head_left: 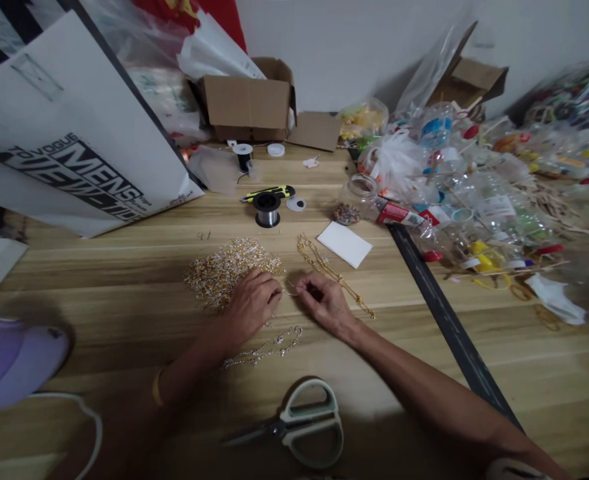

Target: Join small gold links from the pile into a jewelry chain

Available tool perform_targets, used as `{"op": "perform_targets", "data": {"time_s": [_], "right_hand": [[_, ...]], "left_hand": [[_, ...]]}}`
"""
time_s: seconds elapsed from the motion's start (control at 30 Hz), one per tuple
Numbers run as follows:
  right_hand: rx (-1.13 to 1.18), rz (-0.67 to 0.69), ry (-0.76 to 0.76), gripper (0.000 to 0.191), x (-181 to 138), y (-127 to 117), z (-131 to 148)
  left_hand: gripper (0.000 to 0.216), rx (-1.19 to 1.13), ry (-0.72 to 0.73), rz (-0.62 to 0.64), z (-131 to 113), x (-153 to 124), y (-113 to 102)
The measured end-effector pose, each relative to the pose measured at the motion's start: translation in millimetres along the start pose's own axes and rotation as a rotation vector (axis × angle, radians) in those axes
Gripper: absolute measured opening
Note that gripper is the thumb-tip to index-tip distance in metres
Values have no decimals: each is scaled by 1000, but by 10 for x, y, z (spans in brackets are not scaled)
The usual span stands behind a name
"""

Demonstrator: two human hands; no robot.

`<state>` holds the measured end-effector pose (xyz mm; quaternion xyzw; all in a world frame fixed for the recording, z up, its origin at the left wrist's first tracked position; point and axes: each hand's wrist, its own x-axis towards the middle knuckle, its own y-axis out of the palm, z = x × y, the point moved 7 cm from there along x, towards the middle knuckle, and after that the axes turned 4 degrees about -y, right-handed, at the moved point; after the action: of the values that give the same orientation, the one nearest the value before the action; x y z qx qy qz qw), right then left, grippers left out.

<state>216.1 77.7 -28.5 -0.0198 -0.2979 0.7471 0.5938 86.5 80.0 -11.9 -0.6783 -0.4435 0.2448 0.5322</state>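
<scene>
— Spreading across the whole view is the wooden bench [124, 280], with a big white printed bag [74, 133] leaning at its far left and a cardboard box [247, 100] behind. What lies nearer?

— Pale-handled scissors [299, 427] at the near edge, then a heap of gold and silver beaded pieces [224, 267] in the middle. The left hand [252, 303] rests against that heap, fingers curled narrow.

— And the other one?

— The right hand [324, 303] sits just beside it, fingertips pinched on a thin gold chain [334, 273] that trails right across the bench. Whether the left hand grips it too, I cannot tell. A silver beaded strand [269, 347] lies just below the left hand.
</scene>
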Motion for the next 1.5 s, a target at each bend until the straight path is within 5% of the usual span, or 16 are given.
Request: {"op": "perform_targets", "data": {"time_s": [0.6, 1.23, 1.5], "right_hand": [[-10, 33, 19, 11, 25, 17, -18], [34, 45, 39, 14, 30, 28, -55], [46, 43, 63, 14, 23, 28, -80]], "left_hand": [[25, 150, 159, 72, 18, -14, 40], [12, -255, -88, -203, 528, 114, -237], [8, -304, -99, -182, 540, 125, -305]]}}
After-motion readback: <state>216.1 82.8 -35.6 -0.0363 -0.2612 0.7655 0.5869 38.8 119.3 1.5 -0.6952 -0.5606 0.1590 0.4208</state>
